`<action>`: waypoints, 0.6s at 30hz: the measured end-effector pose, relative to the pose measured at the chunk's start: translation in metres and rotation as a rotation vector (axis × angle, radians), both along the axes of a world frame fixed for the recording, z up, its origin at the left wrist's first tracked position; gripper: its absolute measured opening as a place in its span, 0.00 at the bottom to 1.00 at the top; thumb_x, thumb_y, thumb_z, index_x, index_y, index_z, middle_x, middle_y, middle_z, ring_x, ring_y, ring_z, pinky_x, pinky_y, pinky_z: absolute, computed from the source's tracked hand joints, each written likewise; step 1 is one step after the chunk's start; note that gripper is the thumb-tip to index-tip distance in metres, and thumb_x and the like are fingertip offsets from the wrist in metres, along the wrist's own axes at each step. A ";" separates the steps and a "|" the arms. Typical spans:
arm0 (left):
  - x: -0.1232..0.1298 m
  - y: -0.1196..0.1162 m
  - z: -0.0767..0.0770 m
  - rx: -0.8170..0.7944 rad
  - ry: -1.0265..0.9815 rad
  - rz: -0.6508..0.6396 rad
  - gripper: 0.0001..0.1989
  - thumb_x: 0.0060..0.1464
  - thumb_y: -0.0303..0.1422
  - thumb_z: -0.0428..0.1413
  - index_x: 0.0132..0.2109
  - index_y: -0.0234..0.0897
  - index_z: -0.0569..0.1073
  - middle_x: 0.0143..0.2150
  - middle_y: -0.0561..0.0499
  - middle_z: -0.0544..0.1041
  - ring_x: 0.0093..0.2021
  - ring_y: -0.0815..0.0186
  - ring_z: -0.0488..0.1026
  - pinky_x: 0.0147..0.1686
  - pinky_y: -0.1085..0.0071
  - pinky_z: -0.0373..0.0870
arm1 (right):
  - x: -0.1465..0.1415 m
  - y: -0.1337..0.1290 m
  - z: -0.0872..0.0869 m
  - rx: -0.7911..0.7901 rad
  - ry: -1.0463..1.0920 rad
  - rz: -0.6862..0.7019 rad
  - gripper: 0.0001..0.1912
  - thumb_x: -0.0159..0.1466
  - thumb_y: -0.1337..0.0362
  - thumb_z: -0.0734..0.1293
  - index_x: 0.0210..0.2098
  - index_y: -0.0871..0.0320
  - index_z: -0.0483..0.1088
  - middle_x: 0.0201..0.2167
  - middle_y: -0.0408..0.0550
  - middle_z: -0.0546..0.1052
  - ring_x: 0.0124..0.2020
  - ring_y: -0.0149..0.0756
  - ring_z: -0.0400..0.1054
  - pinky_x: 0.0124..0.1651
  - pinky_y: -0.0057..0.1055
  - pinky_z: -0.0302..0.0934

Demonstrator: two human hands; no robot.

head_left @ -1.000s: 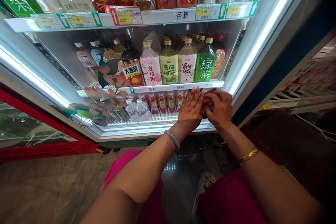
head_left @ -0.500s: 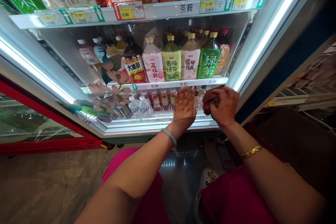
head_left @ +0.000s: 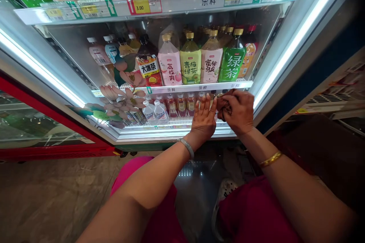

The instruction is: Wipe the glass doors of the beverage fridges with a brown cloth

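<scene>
My left hand (head_left: pixel 204 120) lies flat with its fingers spread, seemingly against the glass front of a lit drinks cooler (head_left: pixel 148 136). Just to its right, my right hand (head_left: pixel 242 113) is closed around a crumpled brown cloth (head_left: pixel 224 107), which is pressed up to the same glass. The cloth's left edge nearly meets the fingertips of my left hand. Behind both hands, partly hidden by them, small bottles (head_left: pixel 181 105) stand on the lowest shelf. Large tea bottles, among them a green one (head_left: pixel 232 59) and a pink one (head_left: pixel 170 62), line the shelf above.
A flower decal (head_left: pixel 121 100) covers the lower left of the glass. Price tags (head_left: pixel 142 6) run along the upper shelf edge. At left stands a red-framed cooler (head_left: pixel 57 136), and a wire shelf (head_left: pixel 322 100) is at right. My shoe (head_left: pixel 225 190) rests on the floor below.
My right hand has moved left with the cloth, closer to my left hand. My left hand stays flat in about the same place. The view has shifted slightly.
</scene>
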State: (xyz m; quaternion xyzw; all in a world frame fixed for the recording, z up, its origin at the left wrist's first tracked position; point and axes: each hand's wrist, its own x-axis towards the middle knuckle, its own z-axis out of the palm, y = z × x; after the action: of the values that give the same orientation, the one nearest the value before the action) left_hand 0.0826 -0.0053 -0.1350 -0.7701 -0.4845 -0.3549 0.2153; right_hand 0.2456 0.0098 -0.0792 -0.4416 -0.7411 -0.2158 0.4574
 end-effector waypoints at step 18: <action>-0.039 -0.003 0.019 -0.016 -0.118 0.039 0.45 0.65 0.25 0.47 0.76 0.33 0.24 0.78 0.37 0.30 0.78 0.53 0.30 0.76 0.44 0.37 | -0.072 -0.009 -0.002 -0.003 0.016 0.072 0.16 0.63 0.63 0.68 0.51 0.51 0.74 0.52 0.53 0.74 0.56 0.51 0.60 0.60 0.48 0.59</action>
State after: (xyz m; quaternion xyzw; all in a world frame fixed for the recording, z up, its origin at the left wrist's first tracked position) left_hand 0.0436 -0.0078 -0.1164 -0.7399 -0.5140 -0.3915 0.1872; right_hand 0.1737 0.0010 -0.0815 -0.4171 -0.7531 -0.1949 0.4700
